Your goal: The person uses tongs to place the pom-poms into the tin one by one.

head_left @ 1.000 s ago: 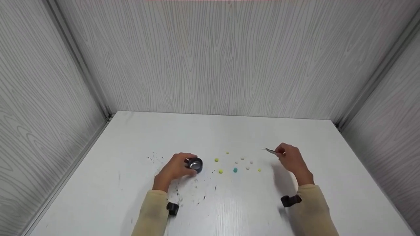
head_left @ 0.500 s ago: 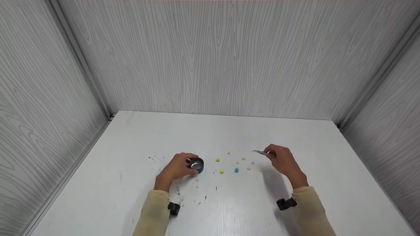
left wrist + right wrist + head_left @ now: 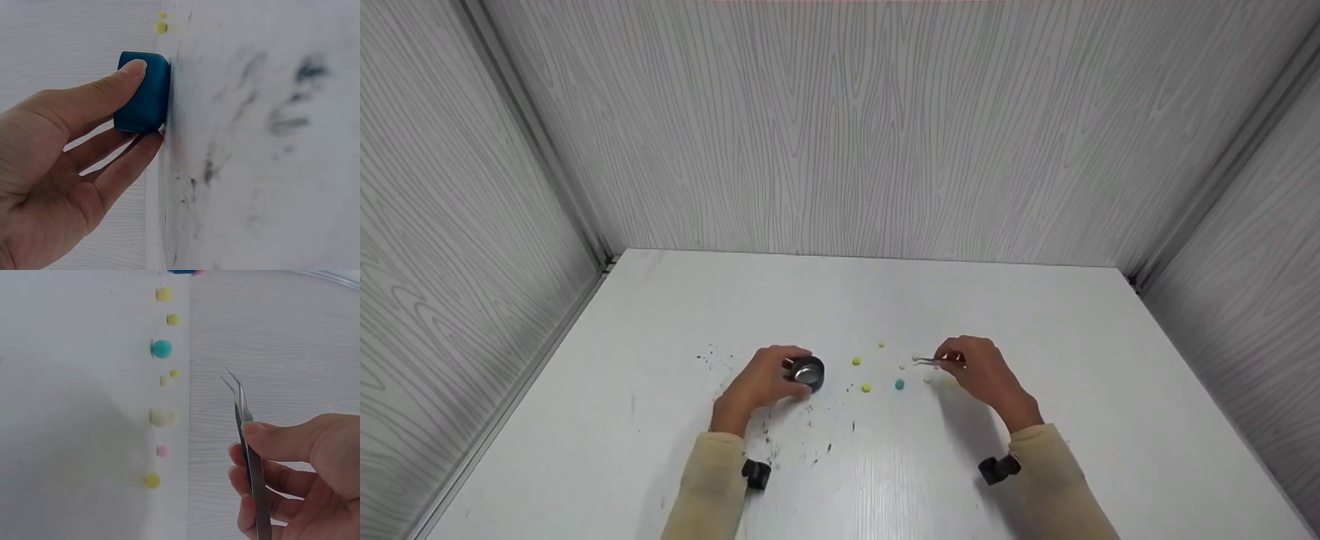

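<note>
My left hand [image 3: 761, 379] grips a small round cup [image 3: 808, 373], thumb on one side and fingers on the other. The cup has a shiny inside in the head view and a blue-teal wall in the left wrist view; its base is at the tabletop. In my right hand [image 3: 984, 371] is a pair of bent-tip tweezers [image 3: 256, 478], pinched between thumb and fingers. Their tips are slightly apart with nothing between them, above the small balls. Among these lie a teal ball [image 3: 899, 384], a yellow ball [image 3: 865, 388], a white ball [image 3: 927, 379] and a pink ball [image 3: 162, 451].
The white tabletop [image 3: 840, 480] carries dark smudges [image 3: 769, 442] near the left hand and more specks farther left. Grey wood-grain panels [image 3: 840, 135] stand at the back and both sides.
My right hand has moved left and slightly toward me, bringing the tweezers from the right over the white balls. My left hand and the cup have stayed put.
</note>
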Tool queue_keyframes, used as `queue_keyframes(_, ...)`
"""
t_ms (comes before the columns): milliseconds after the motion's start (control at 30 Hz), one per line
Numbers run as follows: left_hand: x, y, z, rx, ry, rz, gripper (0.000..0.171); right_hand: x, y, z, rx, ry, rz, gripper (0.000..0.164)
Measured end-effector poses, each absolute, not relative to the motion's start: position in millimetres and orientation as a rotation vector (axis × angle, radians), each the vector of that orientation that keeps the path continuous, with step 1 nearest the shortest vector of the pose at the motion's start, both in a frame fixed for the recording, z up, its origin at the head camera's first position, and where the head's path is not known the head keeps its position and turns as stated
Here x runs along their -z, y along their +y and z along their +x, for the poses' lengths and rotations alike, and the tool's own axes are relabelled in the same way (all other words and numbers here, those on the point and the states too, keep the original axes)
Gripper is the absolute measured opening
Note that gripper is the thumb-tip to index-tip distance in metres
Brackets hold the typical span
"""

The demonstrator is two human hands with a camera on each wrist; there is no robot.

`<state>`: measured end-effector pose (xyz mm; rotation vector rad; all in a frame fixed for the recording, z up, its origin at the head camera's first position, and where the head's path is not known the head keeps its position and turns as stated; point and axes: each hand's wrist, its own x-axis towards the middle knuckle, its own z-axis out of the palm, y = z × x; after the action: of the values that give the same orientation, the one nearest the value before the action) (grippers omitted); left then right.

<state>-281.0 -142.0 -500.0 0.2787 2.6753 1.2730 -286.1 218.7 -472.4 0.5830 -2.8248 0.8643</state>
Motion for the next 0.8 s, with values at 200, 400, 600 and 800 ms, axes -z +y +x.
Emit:
queue_keyframes(200, 492.2, -140.2, -286.7, -1.276, 2.687, 0.302, 0.062, 470.0, 213.6, -290.0, -0.836, -2.827, 0.619, 0.011)
queue_keyframes(400, 492.0, -140.4, -285.6, -1.263, 2.690, 0.298, 0.061, 473.0, 211.6, -289.9, -0.831, -2.842, 0.627, 0.010)
queue_keyframes(600, 495.9, -141.0, -282.9, -1.265, 2.675, 0.288, 0.060, 479.9, 208.1, -287.0, -0.795, -2.880, 0.586, 0.011)
queue_keyframes(800, 499.5, -141.7, -281.7, -1.270, 2.654, 0.290, 0.061, 486.3, 201.7, -284.8, -0.802, -2.910, 0.577, 0.012)
